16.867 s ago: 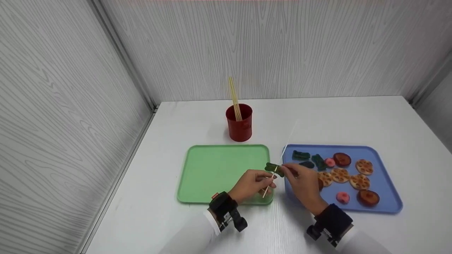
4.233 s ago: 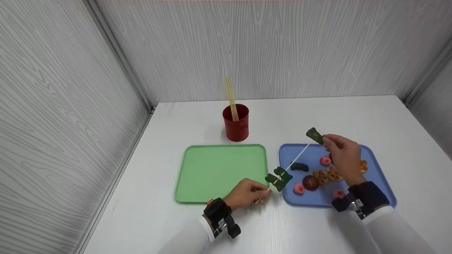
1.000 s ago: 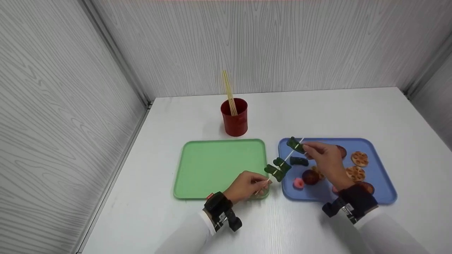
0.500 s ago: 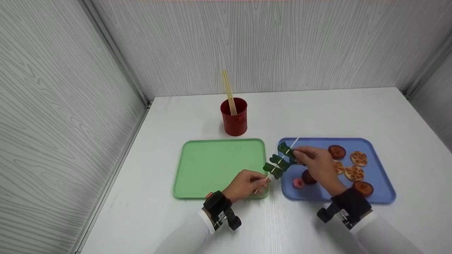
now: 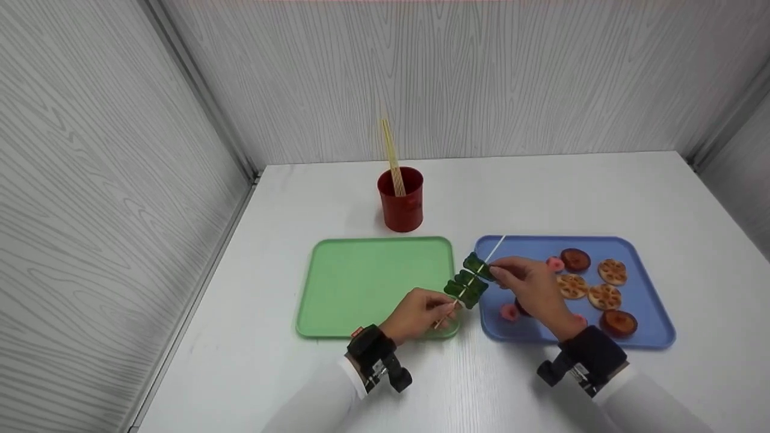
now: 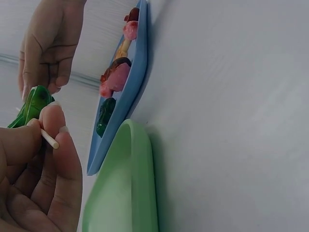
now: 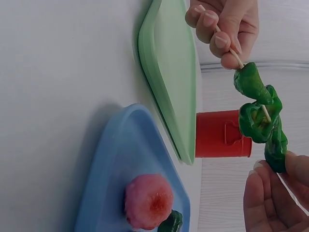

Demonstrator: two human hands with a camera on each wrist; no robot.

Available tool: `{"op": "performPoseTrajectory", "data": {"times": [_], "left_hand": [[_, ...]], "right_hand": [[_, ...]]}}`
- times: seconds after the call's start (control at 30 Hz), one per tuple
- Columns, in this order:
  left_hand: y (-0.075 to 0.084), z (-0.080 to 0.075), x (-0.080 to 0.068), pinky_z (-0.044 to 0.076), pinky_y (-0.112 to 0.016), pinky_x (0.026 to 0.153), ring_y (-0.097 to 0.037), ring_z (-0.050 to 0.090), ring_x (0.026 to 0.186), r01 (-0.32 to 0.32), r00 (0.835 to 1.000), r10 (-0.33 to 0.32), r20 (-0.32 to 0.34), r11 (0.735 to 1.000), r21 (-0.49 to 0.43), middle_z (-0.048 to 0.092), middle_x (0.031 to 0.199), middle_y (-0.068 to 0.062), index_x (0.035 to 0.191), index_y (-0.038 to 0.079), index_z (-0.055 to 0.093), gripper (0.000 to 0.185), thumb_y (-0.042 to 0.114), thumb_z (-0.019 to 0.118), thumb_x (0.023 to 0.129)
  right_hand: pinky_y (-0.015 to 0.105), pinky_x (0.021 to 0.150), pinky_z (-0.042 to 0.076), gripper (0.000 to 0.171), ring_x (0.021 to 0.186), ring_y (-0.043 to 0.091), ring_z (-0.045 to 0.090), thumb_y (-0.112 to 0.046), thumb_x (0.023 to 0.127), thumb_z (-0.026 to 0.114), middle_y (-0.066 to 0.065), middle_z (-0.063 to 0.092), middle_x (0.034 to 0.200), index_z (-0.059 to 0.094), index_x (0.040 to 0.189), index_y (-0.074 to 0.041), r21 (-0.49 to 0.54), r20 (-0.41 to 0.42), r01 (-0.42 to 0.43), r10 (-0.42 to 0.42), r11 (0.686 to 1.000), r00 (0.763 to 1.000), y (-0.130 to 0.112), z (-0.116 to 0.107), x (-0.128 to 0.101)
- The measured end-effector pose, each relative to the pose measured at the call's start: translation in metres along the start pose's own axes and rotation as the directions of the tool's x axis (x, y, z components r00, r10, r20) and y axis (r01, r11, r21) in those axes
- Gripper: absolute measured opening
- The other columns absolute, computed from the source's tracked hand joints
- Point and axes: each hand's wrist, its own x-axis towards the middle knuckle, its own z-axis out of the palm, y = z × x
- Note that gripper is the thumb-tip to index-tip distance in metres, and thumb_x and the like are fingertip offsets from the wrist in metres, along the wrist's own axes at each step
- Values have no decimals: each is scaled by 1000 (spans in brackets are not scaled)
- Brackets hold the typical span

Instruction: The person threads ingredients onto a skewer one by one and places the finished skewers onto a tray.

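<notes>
A thin pale wooden skewer (image 5: 494, 248) slants up and to the right between the hands. My left hand (image 5: 416, 314) pinches it near its lower end, which juts out past the fingertips in the left wrist view. Three green pepper pieces (image 7: 261, 112) are threaded on it, crowded together just above the left fingers. My right hand (image 5: 534, 287) pinches the topmost pepper piece (image 5: 478, 266) by its right end, between thumb and fingers. The skewer's bare tip extends beyond that piece, over the far-left corner of the blue tray (image 5: 652, 300).
On the blue tray lie several lotus root slices (image 5: 612, 272), brown mushroom caps (image 5: 618, 323), pink pieces (image 5: 509, 311) and a green piece (image 6: 105, 117). A green tray (image 5: 361, 288) lies at the left. Behind it stands a red cup (image 5: 402, 211) with several skewers (image 5: 392, 159).
The third pepper piece has been picked up from the blue tray and threaded on the skewer. The right hand has slid it down the skewer toward the other two.
</notes>
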Motion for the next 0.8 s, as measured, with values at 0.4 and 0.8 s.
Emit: {"op": "performPoseTrajectory", "data": {"times": [0.4,0.8], "left_hand": [[-1,0,-1,48,-17,58,-8,59,65,40,998,-41,-38,999,-33,69,89,-20,107,-5,71,18,2,60,95],[-7,3,-2,50,-18,59,-8,59,65,67,997,-67,-37,998,-11,70,89,-18,107,-4,71,18,2,61,94]], "right_hand": [[19,65,52,25,73,12,66,-23,96,63,11,72,84,74,101,-2,-110,-24,-7,4,994,1000,12,-20,9],[37,70,52,18,79,20,65,-18,92,69,10,73,94,75,102,-3,-410,55,41,-20,911,998,25,-37,22]]}}
